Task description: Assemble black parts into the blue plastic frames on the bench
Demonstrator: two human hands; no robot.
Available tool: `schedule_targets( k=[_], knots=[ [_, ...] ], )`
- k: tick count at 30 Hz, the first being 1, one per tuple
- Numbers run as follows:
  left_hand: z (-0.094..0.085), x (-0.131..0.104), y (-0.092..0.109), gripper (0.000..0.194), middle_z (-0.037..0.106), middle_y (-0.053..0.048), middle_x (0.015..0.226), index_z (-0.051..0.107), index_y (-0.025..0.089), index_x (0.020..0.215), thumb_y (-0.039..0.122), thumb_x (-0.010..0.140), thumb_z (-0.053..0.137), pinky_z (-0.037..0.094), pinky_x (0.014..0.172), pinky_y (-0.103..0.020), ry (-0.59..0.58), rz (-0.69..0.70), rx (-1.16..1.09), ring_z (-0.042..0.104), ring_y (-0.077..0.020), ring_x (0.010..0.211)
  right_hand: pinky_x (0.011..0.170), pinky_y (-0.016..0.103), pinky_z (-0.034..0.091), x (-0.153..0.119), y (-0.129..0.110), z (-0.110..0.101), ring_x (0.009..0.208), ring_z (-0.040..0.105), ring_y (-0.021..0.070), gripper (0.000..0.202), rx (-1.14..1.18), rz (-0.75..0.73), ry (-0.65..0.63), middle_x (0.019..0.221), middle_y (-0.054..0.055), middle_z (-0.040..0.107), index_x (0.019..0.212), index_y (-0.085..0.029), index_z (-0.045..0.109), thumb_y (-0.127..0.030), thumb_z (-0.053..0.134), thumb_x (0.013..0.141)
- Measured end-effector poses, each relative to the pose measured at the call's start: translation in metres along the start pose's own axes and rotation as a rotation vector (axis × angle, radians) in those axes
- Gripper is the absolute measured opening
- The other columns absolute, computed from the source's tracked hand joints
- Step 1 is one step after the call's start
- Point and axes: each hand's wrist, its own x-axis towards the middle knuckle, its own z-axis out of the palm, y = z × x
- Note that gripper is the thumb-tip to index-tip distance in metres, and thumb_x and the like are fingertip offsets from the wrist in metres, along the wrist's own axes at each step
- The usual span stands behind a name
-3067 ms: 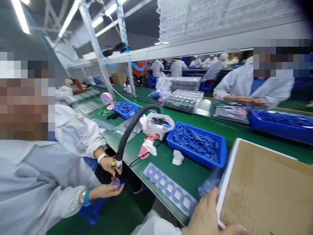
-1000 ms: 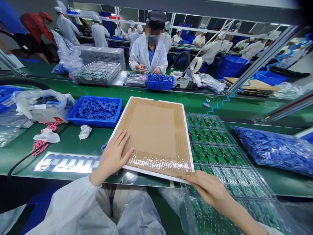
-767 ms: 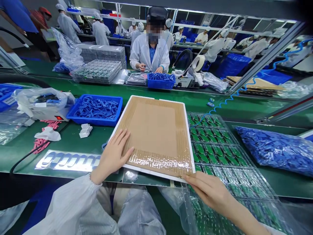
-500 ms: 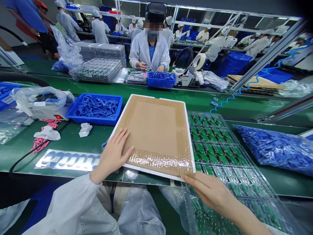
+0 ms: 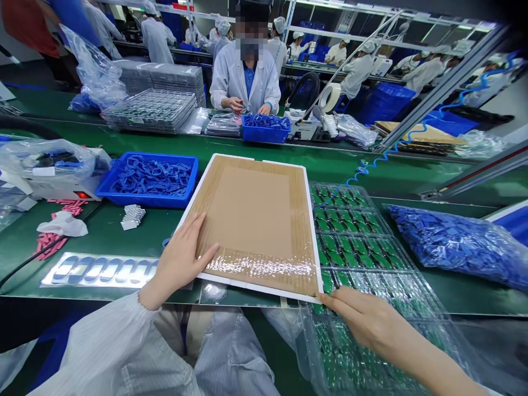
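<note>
A tan cardboard sheet (image 5: 256, 212) with white edges and shiny clear tape along its borders lies in front of me, its near edge close to the bench front. My left hand (image 5: 181, 256) rests flat over its left edge, fingers stretched and thumb apart. At the near right corner is my right hand (image 5: 367, 313), fingers curled together with the fingertips at the board's edge. A small dark tip shows by those fingers; what they hold is too hidden to name. Under and beside the right hand is a clear tray of green circuit boards (image 5: 355, 250).
A blue bin of blue plastic parts (image 5: 148, 179) stands left of the board, near white pieces (image 5: 132, 216) and a strip of oval stickers (image 5: 99, 270). A bag of blue parts (image 5: 454, 242) lies right. Across the bench sits a co-worker (image 5: 247, 82).
My right hand has shifted slightly right at the board's corner, its fingers more curled. My left hand stays on the board. The whole view has swung slightly.
</note>
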Motion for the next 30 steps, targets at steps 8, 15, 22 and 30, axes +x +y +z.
schedule_targets(
  k=[8, 15, 22, 30],
  knots=[
    [0.000, 0.001, -0.001, 0.068, 0.039, -0.015, 0.141, 0.023, 0.014, 0.139, 0.054, 0.086, 0.039, 0.032, 0.106, -0.048, 0.013, 0.017, 0.007, 0.032, -0.0278, 0.132, 0.044, 0.022, 0.034, -0.003, 0.003, -0.013, 0.056, 0.049, 0.0115, 0.046, 0.078, 0.079, -0.066, 0.069, 0.001, 0.054, 0.111, -0.018, 0.053, 0.006, 0.027, 0.081],
    [0.001, 0.001, -0.002, 0.070, 0.040, -0.015, 0.141, 0.023, 0.012, 0.139, 0.054, 0.085, 0.040, 0.032, 0.106, -0.047, 0.023, 0.023, 0.019, 0.033, -0.0283, 0.132, 0.053, 0.023, 0.046, 0.005, -0.002, -0.023, 0.065, 0.060, 0.0123, 0.026, 0.320, 0.287, -0.128, 0.079, 0.003, 0.063, 0.108, -0.021, 0.056, -0.014, 0.035, 0.094],
    [0.004, 0.000, -0.005, 0.070, 0.042, -0.016, 0.139, 0.023, 0.012, 0.140, 0.052, 0.085, 0.041, 0.035, 0.104, -0.048, 0.057, 0.042, 0.030, 0.035, -0.0299, 0.131, 0.057, 0.022, 0.051, 0.005, -0.002, -0.028, 0.068, 0.064, 0.0126, 0.027, 0.361, 0.354, -0.104, 0.082, 0.003, 0.066, 0.105, -0.023, 0.060, -0.016, 0.037, 0.092],
    [0.005, 0.002, -0.005, 0.070, 0.043, -0.016, 0.138, 0.025, 0.009, 0.139, 0.053, 0.086, 0.040, 0.035, 0.104, -0.047, 0.088, 0.074, 0.049, 0.034, -0.0293, 0.131, 0.046, 0.017, 0.048, 0.006, 0.004, -0.033, 0.058, 0.064, 0.0117, 0.017, 0.155, 0.660, 0.336, 0.080, 0.003, 0.071, 0.092, -0.020, 0.067, -0.027, 0.053, 0.085]
  ],
)
